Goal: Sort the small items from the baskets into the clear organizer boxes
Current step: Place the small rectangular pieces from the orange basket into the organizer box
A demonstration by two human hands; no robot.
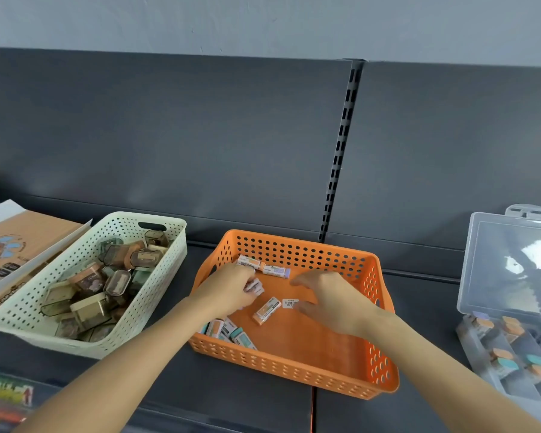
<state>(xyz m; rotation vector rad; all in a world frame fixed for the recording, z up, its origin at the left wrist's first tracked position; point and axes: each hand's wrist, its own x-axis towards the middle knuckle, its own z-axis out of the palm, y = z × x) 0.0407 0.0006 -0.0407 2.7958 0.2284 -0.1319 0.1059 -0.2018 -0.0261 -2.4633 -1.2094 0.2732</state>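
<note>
Reaching into the orange perforated plastic basket (294, 375), both hands are over its floor. The left hand (228, 289) has fingers curled round a couple of small white-wrapped erasers (254, 287), gripping them near the basket's back-left corner. The right hand (328, 300) hangs w/ fingers relaxed & bent down, nothing seen in it, tips just beside a white barcode sticker (290, 303) on the floor. Btwn the hands lies a lone orange-ended eraser (266, 310), tilted. Two more wrapped erasers (249, 262) lie vs. the back wall; a teal-ended bunch (228, 331) sits at the front-left under the left forearm. The clear plastic organizer box (522, 392) is well to the right, lid (512, 260) up, w/ orange- & teal-ended pieces in its compartments. To the left, a cream perforated basket (28, 304) holds small boxy containers. All rests on a dark grey shelf (247, 398).
</note>
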